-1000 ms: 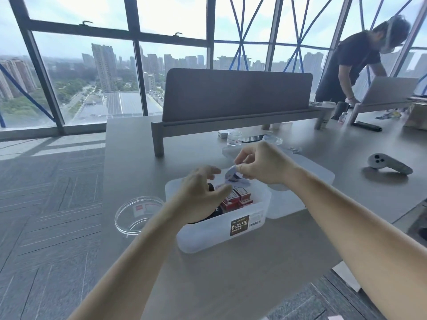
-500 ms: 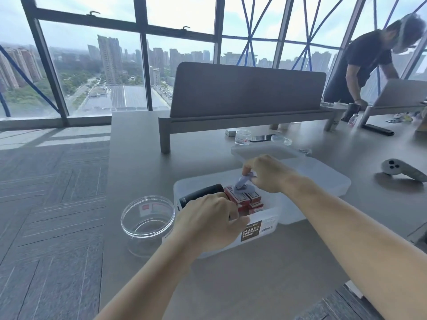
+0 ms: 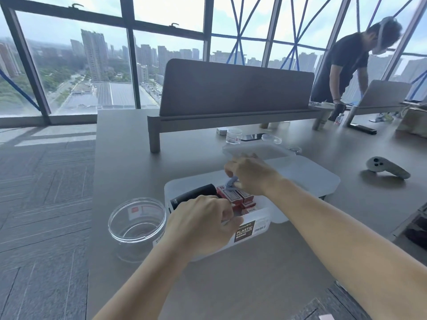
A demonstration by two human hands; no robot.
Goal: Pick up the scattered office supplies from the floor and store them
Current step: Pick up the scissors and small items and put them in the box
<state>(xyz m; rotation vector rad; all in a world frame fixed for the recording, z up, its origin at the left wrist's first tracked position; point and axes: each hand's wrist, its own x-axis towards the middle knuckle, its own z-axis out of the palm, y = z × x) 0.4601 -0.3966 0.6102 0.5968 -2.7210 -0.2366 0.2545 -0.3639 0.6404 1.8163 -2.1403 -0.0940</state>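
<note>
A translucent white plastic container (image 3: pixel 258 227) stands on the grey desk (image 3: pixel 254 273). Inside lie a black cylinder (image 3: pixel 196 196) and several small red-and-white boxes (image 3: pixel 233 196). My right hand (image 3: pixel 251 174) hovers over the boxes, pinching a small blue-grey item (image 3: pixel 231 182) just above them. My left hand (image 3: pixel 203 225) rests curled on the container's near rim; whether it holds anything I cannot tell.
A clear round jar (image 3: pixel 137 227) stands left of the container. Behind it lie a white lid (image 3: pixel 307 176), a second tray (image 3: pixel 256 150), a small clear jar (image 3: pixel 233 135), a phone (image 3: pixel 253 136). A white controller (image 3: pixel 388 169) rests at right. A person (image 3: pixel 342 65) leans over a laptop (image 3: pixel 383 94).
My right hand lowered the blue-grey item from above the container down to the red boxes. My left hand drew back from the item to the container's near rim.
</note>
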